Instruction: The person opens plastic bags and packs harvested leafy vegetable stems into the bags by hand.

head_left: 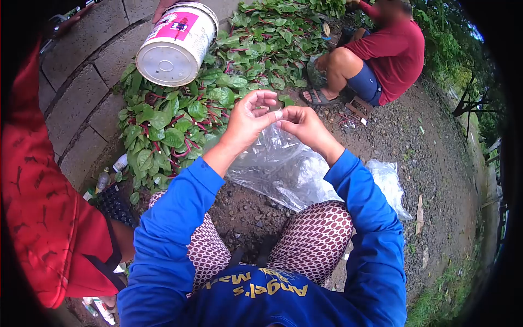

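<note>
My left hand [248, 121] is raised in front of me with thumb and index finger pinched and the other fingers curled. Close beside it, my right hand [308, 129] pinches too, the fingertips of both hands nearly touching. A crumpled clear plastic bag [283, 169] hangs from between the fingertips and spreads down over the ground before my knees. Its upper edge is thin and hard to make out at the fingers. Beyond my hands lies a large heap of leafy greens with reddish-purple stems [174, 131].
A person's hand tips a white and pink bucket [170, 54] over the greens, beside a block wall [81, 103]. Someone in red stands close at left. Another person [381, 65] sits at upper right. More clear plastic [387, 185] lies on the gravel by my right arm.
</note>
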Available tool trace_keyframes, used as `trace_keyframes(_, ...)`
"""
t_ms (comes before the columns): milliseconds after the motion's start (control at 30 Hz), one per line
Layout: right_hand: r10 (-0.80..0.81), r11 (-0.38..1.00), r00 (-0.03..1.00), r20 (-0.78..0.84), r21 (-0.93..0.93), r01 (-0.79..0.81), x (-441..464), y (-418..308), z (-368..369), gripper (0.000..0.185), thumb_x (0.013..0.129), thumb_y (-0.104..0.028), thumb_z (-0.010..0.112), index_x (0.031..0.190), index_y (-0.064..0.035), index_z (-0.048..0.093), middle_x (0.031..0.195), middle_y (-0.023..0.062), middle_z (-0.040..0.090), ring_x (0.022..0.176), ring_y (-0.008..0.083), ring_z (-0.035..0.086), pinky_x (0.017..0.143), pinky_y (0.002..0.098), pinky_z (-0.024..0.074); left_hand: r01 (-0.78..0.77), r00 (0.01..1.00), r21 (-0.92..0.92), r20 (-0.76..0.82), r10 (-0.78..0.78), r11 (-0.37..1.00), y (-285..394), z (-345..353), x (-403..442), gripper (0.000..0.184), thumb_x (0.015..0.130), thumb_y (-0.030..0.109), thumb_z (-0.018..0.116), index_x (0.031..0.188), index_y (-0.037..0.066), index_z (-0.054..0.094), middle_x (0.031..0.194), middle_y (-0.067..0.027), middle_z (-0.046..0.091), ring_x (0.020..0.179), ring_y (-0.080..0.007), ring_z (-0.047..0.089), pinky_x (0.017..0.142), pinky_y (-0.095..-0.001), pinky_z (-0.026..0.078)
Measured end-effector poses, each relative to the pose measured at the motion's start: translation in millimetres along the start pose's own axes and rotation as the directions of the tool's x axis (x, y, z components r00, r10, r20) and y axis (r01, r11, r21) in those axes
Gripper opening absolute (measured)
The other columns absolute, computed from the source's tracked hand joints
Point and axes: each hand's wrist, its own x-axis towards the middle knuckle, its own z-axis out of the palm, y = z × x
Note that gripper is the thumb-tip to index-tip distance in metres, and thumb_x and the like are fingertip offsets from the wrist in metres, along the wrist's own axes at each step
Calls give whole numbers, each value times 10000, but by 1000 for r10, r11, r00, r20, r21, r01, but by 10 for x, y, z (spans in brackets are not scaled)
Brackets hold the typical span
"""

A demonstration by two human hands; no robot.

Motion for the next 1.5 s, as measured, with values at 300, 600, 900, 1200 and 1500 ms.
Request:
trace_keyframes(300, -65, 994, 978, -197, 70, 80, 107, -184, -158, 118, 796, -26, 639, 911, -25, 610, 822, 2, 638, 723, 58, 567, 655, 215, 449, 139, 985, 163, 80, -153, 977, -53, -64, -86, 223, 786, 74, 668, 991, -4, 625, 888, -17, 651, 783, -86, 589, 743, -243, 470)
trace_keyframes(600, -229, 919, 974, 3, -331, 217, 0, -715, -149, 268, 782, -112, 668, 1030, -24, 620, 859, 18, 668, 768, 113, 598, 713, 275, 482, 63, 982, 194, 160, -95, 979, -82, -84, -88, 295, 795, -6, 547, 1085, -20, 601, 953, -36, 658, 826, -78, 613, 762, -235, 474)
trace_keyframes(900, 132, 972, 986, -102, -181, -149, 295, -500, -149, 191, 873, -209, 589, 935, -42, 659, 728, -4, 626, 604, 77, 567, 541, 230, 451, -15, 998, 434, -42, 37, 901, -33, -65, -39, 288, 810, 73, 579, 1084, -11, 603, 889, -14, 642, 767, -57, 551, 682, -218, 437)
trace_keyframes(1200, -75, 978, 997, -25, -199, 69, 267, -490, -261, 224, 821, -149, 655, 1004, -21, 645, 857, 40, 656, 765, 67, 584, 669, 235, 480, 65, 996, 109, -62, -58, 992, -72, -101, -32, 256, 825, 31, 594, 1072, -36, 593, 929, -46, 648, 820, -93, 591, 779, -241, 464)
trace_keyframes(1500, -173, 942, 982, -72, -302, 144, 311, -417, -180, 192, 762, -92, 649, 934, -9, 662, 765, 20, 650, 692, 78, 570, 651, 256, 482, 77, 996, 254, -67, -62, 964, -113, -86, -11, 199, 778, 74, 658, 955, 0, 608, 844, -3, 624, 795, -73, 551, 760, -224, 433)
